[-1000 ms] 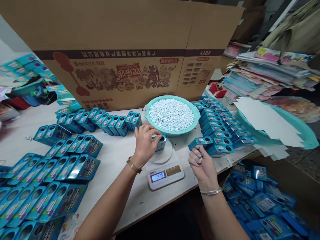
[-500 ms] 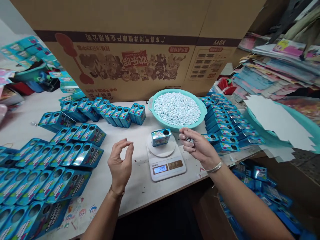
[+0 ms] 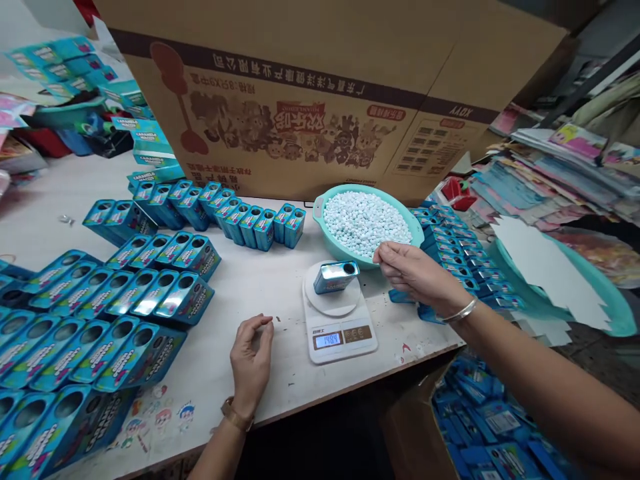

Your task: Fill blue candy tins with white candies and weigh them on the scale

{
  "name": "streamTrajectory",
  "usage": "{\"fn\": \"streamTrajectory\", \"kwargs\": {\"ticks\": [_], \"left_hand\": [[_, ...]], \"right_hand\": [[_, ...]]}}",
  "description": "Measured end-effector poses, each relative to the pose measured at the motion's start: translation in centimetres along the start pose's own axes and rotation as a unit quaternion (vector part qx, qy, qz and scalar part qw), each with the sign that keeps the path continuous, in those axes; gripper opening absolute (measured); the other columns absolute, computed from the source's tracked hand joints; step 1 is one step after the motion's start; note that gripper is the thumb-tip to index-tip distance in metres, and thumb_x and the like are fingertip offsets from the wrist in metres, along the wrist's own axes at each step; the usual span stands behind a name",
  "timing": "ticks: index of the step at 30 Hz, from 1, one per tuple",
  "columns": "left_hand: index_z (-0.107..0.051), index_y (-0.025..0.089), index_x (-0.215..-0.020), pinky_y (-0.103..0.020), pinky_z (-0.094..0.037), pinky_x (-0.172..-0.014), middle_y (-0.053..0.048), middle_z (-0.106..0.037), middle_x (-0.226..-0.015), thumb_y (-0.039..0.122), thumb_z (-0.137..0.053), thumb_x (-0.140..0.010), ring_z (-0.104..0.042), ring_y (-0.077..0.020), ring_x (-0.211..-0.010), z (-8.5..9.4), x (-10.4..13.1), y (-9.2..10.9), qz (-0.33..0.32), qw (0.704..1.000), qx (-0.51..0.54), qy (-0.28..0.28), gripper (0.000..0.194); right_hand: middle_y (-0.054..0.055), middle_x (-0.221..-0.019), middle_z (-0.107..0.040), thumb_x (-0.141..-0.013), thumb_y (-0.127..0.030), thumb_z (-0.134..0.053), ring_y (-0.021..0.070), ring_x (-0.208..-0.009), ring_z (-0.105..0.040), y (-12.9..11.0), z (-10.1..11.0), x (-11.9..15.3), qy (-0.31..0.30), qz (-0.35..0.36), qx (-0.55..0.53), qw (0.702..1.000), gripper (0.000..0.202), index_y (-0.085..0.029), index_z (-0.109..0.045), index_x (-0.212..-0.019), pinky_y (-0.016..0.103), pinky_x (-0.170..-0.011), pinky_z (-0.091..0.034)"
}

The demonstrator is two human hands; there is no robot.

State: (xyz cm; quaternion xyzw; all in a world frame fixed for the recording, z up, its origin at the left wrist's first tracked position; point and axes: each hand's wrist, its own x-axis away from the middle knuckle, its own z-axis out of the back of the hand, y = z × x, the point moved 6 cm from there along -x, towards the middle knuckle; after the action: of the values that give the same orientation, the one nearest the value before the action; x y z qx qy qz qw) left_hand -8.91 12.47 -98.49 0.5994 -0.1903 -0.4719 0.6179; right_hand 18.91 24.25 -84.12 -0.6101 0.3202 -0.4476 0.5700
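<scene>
My right hand (image 3: 413,272) is closed beside the front rim of a turquoise bowl (image 3: 327,230) full of small white and pale blue candies (image 3: 370,217). Its fingers are curled around a few of these candies, which the fingers now hide. A blue candy tin (image 3: 334,278) with a round hole in its top stands on the round plate of a white kitchen scale (image 3: 345,347), whose display is lit. To the left of the scale, my left hand (image 3: 251,363) rests low over the table, thumb and forefinger brought together with nothing visible between them.
Many blue tins (image 3: 135,293) stand in rows on the left, and more tins (image 3: 453,240) to the right of the bowl. A large cardboard box (image 3: 300,80) rises behind. Below the table's right edge is an open carton (image 3: 420,427) of blue packages. Paper stacks (image 3: 545,180) lie at the right.
My right hand has moved up to the bowl's rim and turned, its fingers closing over the candies. My left hand has lowered and its fingers curl closer. The view has shifted and tilted.
</scene>
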Motion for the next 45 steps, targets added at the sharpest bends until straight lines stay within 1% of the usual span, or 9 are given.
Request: {"fn": "streamTrajectory", "kwargs": {"ticks": [4, 7, 10, 14, 20, 28, 35, 42, 45], "left_hand": [[-0.068, 0.021, -0.092, -0.037, -0.052, -0.091, -0.006, -0.066, -0.097, 0.041, -0.061, -0.085, -0.063, -0.0211, -0.096, -0.4, -0.1, 0.0, -0.004, 1.000, -0.006, -0.011, 0.023], [-0.068, 0.021, -0.092, -0.037, -0.052, -0.091, -0.005, -0.066, -0.096, 0.042, -0.061, -0.085, -0.063, -0.0210, -0.095, -0.5, -0.1, -0.3, -0.004, 1.000, -0.006, -0.016, 0.023], [-0.068, 0.022, -0.092, -0.036, -0.053, -0.090, -0.005, -0.066, -0.096, 0.043, -0.061, -0.085, -0.063, -0.0206, -0.094, -0.6, 0.0, -0.4, 0.000, 1.000, -0.008, -0.024, 0.024], [-0.068, 0.022, -0.092, -0.037, -0.052, -0.091, -0.005, -0.067, -0.097, 0.045, -0.060, -0.085, -0.063, -0.0214, -0.096, -0.8, 0.0, -0.4, 0.006, 0.999, -0.013, -0.034, 0.025], [-0.068, 0.022, -0.092, -0.038, -0.053, -0.091, -0.005, -0.066, -0.096, 0.046, -0.059, -0.085, -0.062, -0.0221, -0.097, -0.8, 0.0, -0.3, 0.010, 0.999, -0.012, -0.037, 0.026], [-0.068, 0.023, -0.093, -0.038, -0.052, -0.091, -0.006, -0.066, -0.097, 0.045, -0.059, -0.085, -0.062, -0.0222, -0.097, -0.8, -0.1, -0.3, 0.012, 0.999, -0.015, -0.048, 0.025], [-0.068, 0.022, -0.092, -0.039, -0.052, -0.092, -0.006, -0.067, -0.095, 0.045, -0.060, -0.084, -0.062, -0.0221, -0.096, -0.9, -0.1, -0.2, 0.010, 0.999, -0.020, -0.046, 0.025], [-0.068, 0.022, -0.092, -0.039, -0.052, -0.091, -0.006, -0.067, -0.096, 0.045, -0.060, -0.085, -0.062, -0.0224, -0.096, -0.9, -0.1, -0.4, 0.007, 0.998, -0.024, -0.049, 0.025], [-0.067, 0.022, -0.092, -0.040, -0.052, -0.091, -0.006, -0.067, -0.095, 0.044, -0.060, -0.085, -0.062, -0.0222, -0.095, -0.9, -0.1, -0.3, 0.001, 0.998, -0.028, -0.051, 0.025]], "right_hand": [[-0.007, -0.059, -0.034, -0.088, -0.054, -0.054, 0.0084, -0.048, -0.025, -1.4, -0.4, -0.9, -0.032, 0.037, 0.180, 0.982, 0.035, -0.019, -0.056, -0.085, 0.022, -0.044, -0.020], [0.001, -0.072, -0.052, -0.092, -0.042, -0.048, 0.0137, -0.064, -0.044, -2.1, -1.2, -1.5, -0.007, 0.103, 0.387, 0.916, 0.027, -0.019, -0.056, -0.081, 0.027, -0.059, -0.033], [0.004, -0.080, -0.060, -0.094, -0.033, -0.045, 0.0187, -0.074, -0.052, -1.6, -2.2, -2.2, 0.007, 0.086, 0.530, 0.844, 0.018, -0.020, -0.056, -0.088, 0.030, -0.067, -0.034], [0.007, -0.087, -0.065, -0.094, -0.033, -0.047, 0.0222, -0.078, -0.056, -1.1, -3.0, -2.9, 0.001, 0.050, 0.593, 0.804, 0.018, -0.022, -0.054, -0.105, 0.030, -0.066, -0.033], [0.009, -0.090, -0.066, -0.095, -0.030, -0.043, 0.0226, -0.078, -0.057, -1.1, -3.1, -3.6, -0.014, 0.066, 0.580, 0.812, 0.019, -0.021, -0.051, -0.109, 0.030, -0.067, -0.036], [0.005, -0.084, -0.063, -0.095, -0.029, -0.038, 0.0194, -0.074, -0.054, -1.0, -3.7, -4.2, 0.024, 0.135, 0.555, 0.820, 0.018, -0.021, -0.053, -0.089, 0.031, -0.067, -0.035], [0.003, -0.081, -0.062, -0.092, -0.026, -0.038, 0.0188, -0.076, -0.057, -0.9, -2.9, -4.8, 0.054, 0.173, 0.427, 0.886, 0.020, -0.020, -0.056, -0.095, 0.031, -0.072, -0.041], [0.006, -0.095, -0.063, -0.091, -0.028, -0.041, 0.0198, -0.088, -0.056, -0.9, -3.7, -4.5, 0.039, 0.183, 0.416, 0.890, 0.017, -0.021, -0.057, -0.091, 0.035, -0.082, -0.043], [0.004, -0.088, -0.061, -0.089, -0.027, -0.045, 0.0179, -0.082, -0.054, -1.1, -2.7, -4.4, 0.059, 0.173, 0.357, 0.916, 0.015, -0.021, -0.058, -0.091, 0.033, -0.075, -0.044]]}}
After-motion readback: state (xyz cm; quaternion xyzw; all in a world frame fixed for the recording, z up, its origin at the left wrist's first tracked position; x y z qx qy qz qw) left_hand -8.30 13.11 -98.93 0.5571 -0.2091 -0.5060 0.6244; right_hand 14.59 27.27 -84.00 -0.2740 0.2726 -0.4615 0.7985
